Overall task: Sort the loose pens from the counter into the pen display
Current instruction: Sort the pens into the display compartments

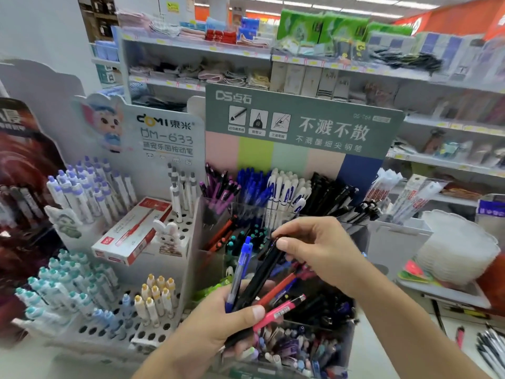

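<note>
**Pens held over the display**

The left hand (218, 318) grips a fanned bundle of pens (262, 294) in front of the pen display (300, 127), thumb pressed across their lower ends. A blue pen (240, 269) stands most upright at the left of the bundle; a pink pen (276, 313) and a red pen (278, 291) lean out to the right. The right hand (319, 247) reaches in from the right and pinches the top end of a black pen (262, 277) that rises from the same bundle, so both hands touch it. Behind the hands, the display's clear compartments hold purple, blue, white and black pens. More loose pens (492, 351) lie on the counter (382, 351) at far right, well apart from both hands.
</note>
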